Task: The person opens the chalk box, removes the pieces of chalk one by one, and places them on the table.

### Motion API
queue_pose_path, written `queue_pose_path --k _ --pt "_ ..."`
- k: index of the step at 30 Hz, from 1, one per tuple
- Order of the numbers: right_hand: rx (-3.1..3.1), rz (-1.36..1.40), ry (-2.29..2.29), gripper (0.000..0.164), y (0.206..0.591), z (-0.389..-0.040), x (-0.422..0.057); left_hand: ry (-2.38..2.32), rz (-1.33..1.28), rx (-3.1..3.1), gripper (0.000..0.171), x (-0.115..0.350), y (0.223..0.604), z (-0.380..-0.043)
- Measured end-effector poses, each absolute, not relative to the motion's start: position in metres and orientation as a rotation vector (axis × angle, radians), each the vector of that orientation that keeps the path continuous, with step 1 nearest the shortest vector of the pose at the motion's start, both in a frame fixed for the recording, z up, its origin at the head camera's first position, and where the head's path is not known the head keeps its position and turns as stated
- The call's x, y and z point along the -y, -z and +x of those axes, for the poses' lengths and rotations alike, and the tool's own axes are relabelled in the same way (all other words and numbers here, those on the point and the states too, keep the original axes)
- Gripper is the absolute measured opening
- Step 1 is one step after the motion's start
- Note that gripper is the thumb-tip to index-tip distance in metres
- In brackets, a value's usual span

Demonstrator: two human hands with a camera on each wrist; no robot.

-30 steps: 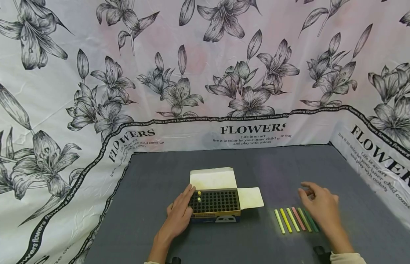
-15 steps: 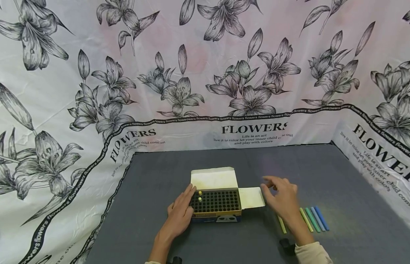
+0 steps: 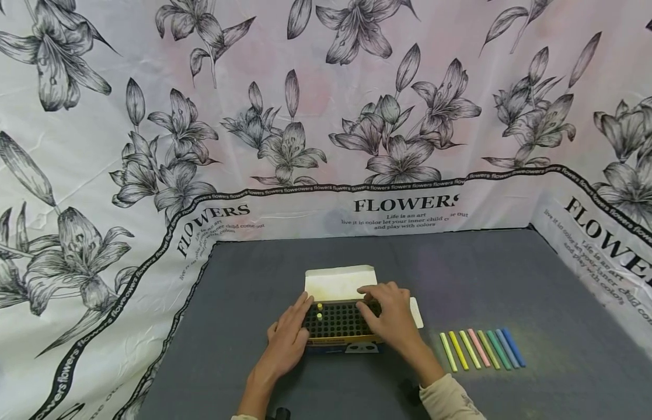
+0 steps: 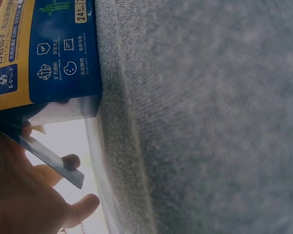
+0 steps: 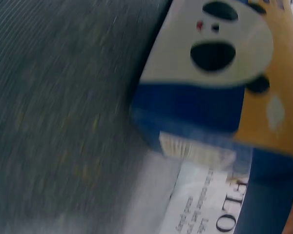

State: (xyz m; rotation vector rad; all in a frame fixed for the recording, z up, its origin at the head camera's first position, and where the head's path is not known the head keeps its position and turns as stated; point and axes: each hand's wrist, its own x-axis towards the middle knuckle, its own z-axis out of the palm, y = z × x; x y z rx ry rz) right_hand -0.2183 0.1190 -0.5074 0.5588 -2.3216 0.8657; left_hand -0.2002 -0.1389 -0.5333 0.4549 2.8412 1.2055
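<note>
An open chalk box, blue and yellow with a panda print, stands on the grey table. Its holed black insert bears two yellowish chalk sticks near the left end. My left hand rests against the box's left end with fingers extended; in the left wrist view its fingers lie by a side flap. Above the box's right part hovers my right hand, thumb and forefinger apart, nothing visible between them. The right wrist view shows the box front, blurred, with that hand mostly out of frame.
Right of the box, several chalk sticks lie side by side, yellow, pink, green and blue. The white lid stands up behind the box, and a side flap sticks out right. A flower-printed cloth encloses the table.
My right hand has moved left from over the chalk row to above the box, uncovering the blue sticks and then the whole row. My left hand has stayed at the box.
</note>
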Motion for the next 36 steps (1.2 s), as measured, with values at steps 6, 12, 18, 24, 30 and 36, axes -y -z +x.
queue_pose_path --k 6,12,18,24,30,36 --pt "2.381 0.608 -0.85 0.026 0.511 -0.219 -0.099 -1.192 0.452 -2.857 0.063 0.137 0.534 -0.2" --pt "2.431 0.624 -0.833 0.026 0.514 -0.216 -0.079 -1.183 0.45 -2.855 0.063 0.138 0.534 -0.2" --pt "2.497 0.648 -0.825 0.024 0.515 -0.215 -0.063 -1.182 0.457 -2.856 0.063 0.139 0.534 -0.201" --pt "2.575 0.651 -0.765 0.02 0.513 -0.215 -0.054 -1.179 0.464 -2.877 0.063 0.139 0.533 -0.2" --pt "2.58 0.605 -0.703 0.017 0.512 -0.216 -0.048 -1.179 0.468 -2.872 0.063 0.139 0.533 -0.2" --pt "2.605 0.549 -0.669 0.014 0.514 -0.216 -0.043 -1.181 0.457 -2.864 0.063 0.138 0.533 -0.201"
